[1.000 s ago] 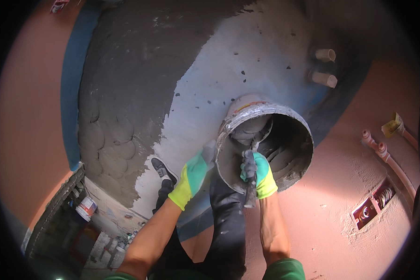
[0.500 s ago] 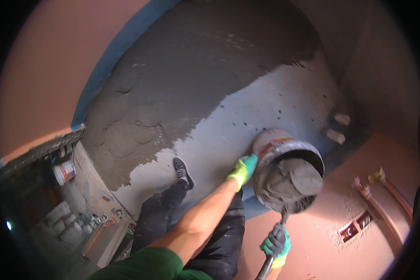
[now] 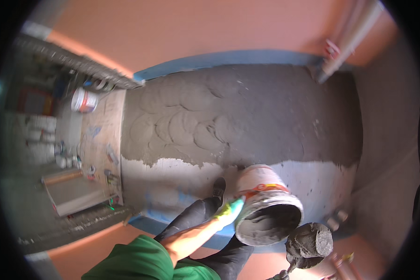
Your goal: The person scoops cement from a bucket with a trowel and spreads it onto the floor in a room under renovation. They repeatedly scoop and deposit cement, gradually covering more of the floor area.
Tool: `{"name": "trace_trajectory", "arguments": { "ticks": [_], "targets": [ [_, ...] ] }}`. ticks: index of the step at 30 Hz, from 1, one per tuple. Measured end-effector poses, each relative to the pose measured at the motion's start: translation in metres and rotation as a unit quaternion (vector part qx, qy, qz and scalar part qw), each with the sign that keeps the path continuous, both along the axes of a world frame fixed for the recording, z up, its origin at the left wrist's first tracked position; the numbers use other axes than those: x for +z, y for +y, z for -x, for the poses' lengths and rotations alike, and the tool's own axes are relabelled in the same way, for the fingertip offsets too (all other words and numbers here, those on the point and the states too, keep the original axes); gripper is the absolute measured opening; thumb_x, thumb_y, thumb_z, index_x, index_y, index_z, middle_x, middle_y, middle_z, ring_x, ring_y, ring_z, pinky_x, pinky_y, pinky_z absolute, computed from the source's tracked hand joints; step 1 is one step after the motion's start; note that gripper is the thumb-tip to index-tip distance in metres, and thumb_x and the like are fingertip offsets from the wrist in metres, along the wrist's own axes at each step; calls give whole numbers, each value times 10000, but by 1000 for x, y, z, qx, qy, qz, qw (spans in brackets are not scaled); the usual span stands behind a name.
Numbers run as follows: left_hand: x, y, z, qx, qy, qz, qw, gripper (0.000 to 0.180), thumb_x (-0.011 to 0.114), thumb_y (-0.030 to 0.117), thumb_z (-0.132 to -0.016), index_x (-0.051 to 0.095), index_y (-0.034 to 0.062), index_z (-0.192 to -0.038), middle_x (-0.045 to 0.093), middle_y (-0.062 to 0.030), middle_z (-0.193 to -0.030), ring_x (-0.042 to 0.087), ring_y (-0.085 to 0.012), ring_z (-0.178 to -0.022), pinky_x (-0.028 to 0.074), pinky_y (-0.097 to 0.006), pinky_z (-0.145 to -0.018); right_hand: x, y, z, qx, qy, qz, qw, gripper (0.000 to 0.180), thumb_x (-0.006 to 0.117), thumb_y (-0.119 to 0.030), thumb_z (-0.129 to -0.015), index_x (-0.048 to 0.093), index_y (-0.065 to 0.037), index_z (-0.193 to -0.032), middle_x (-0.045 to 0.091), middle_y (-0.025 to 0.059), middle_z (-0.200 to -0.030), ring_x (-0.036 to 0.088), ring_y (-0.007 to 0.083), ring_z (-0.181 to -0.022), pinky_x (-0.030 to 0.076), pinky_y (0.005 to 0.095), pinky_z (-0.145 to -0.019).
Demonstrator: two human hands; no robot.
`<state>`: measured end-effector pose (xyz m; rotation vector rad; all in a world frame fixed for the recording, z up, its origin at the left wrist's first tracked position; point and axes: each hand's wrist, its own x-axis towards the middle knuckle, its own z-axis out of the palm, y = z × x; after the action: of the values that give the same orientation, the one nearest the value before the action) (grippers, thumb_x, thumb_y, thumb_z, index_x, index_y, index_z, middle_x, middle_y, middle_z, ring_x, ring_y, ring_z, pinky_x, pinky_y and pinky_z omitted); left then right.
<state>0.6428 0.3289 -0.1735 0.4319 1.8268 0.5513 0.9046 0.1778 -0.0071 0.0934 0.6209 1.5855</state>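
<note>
"Grey-smeared, the right hand [image 3: 280, 276] shows only partly; is it closed?"
"Yes, curled round the handle [image 3: 291, 267] of a round, mortar-caked scoop [image 3: 309, 245], heaped just ahead of it."
"And the left hand [image 3: 229, 212]?"
"Gloved green and yellow, clasping a tilted white plastic bucket [image 3: 259, 176] just to its right."
"Beyond both?"
"Wet grey mortar [image 3: 186, 112], then a salmon-pink wall [image 3: 219, 30] with a blue base strip [image 3: 219, 58]."
</note>
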Motion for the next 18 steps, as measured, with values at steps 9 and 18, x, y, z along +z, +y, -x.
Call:
{"name": "trace_trajectory", "arguments": {
  "ticks": [9, 18],
  "targets": [
    [18, -76, 246, -27, 408, -42, 912, 269, 467, 190, -951, 601, 63, -755, 646, -175, -730, 638, -347, -663, 461, -461, -559, 105, 231, 89, 192, -8, -137, 972, 320, 378, -246, -1044, 569, 11, -1023, 525, 9, -639, 543, 141, -503, 479, 305, -437],
    [-66, -252, 451, 292, 375, -107, 873, 326, 476, 296, -1018, 645, 30, -1103, 651, -81, -975, 610, -214, -840, 497, -358, -748, 27, 449, 200, 45, -829, 39, 556, 167, 495, -175, -1002, 577, -32, -978, 431, 5, -586, 355, 81, -378, 330, 252, -330]
  ]
}}
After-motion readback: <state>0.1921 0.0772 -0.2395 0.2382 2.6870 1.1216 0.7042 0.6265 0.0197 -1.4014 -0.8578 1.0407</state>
